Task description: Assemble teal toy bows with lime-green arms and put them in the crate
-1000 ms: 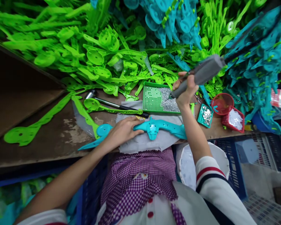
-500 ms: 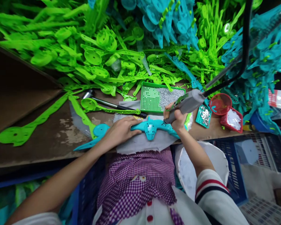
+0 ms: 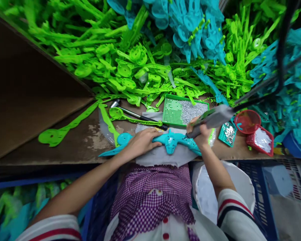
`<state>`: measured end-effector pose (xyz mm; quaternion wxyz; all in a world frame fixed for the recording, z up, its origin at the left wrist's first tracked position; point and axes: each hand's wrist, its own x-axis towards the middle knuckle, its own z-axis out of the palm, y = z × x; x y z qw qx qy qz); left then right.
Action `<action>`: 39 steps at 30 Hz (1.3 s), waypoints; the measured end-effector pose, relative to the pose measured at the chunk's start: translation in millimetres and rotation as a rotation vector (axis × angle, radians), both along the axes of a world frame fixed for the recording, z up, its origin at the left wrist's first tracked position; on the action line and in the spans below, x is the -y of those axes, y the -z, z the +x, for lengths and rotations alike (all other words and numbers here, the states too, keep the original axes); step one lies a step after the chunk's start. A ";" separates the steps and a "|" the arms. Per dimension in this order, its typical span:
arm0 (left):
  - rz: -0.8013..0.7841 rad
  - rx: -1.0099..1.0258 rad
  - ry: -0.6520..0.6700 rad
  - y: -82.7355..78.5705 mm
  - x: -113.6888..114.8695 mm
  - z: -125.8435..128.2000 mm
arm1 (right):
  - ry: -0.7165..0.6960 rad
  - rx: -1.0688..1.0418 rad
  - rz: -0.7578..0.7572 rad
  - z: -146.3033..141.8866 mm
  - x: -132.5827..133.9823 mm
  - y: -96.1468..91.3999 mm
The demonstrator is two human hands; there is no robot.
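Note:
A long blue plastic part (image 3: pixel 170 144), with a raised middle and two arms, lies across a grey cloth (image 3: pixel 160 158) at the bench edge. My left hand (image 3: pixel 143 143) grips its left arm, fingers over the top and thumb at the near side. In my right hand (image 3: pixel 200 133) is a grey electric screwdriver (image 3: pixel 218 117), fingers wrapped round its lower body. The screwdriver's tip points down at the part's right arm; whether it touches a screw there is hidden. Just behind stands a green perforated tray (image 3: pixel 171 112) with many small silver screws.
A hammer (image 3: pixel 132 113) and a green plastic arm (image 3: pixel 137 120) lie behind my left hand. On the right are a teal basket (image 3: pixel 225 142) of metal discs, a red bowl (image 3: pixel 248 115) and a red basket (image 3: pixel 259 149). Green parts (image 3: pixel 90 50) heap up behind; a cardboard wall (image 3: pixel 47 110) stands left.
My view has swung to the left, so the bench appears shifted right. Both hands keep their holds, and the screwdriver's tip stays over the blue part's right arm.

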<state>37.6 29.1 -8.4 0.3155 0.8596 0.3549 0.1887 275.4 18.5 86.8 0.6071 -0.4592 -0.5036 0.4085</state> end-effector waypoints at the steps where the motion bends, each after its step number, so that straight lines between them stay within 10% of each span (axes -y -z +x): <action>1: 0.000 -0.003 0.002 0.4 0.1 -0.5 | 0.040 -0.051 0.049 -1.8 -9.2 -7.5; 6: -0.001 -0.025 0.008 0.4 -1.8 -1.1 | 0.177 0.064 0.189 -17.5 -80.9 -20.4; 13: -0.038 -0.027 0.022 -5.4 -2.0 0.6 | 0.163 0.209 0.233 -19.7 -142.1 14.5; 31: -0.019 0.001 0.016 3.1 -1.6 -0.1 | 0.161 0.213 0.135 -15.4 -140.6 14.7; 39: -0.003 -0.028 0.004 -0.7 -0.5 1.1 | 0.197 0.100 0.217 -14.0 -103.9 -21.5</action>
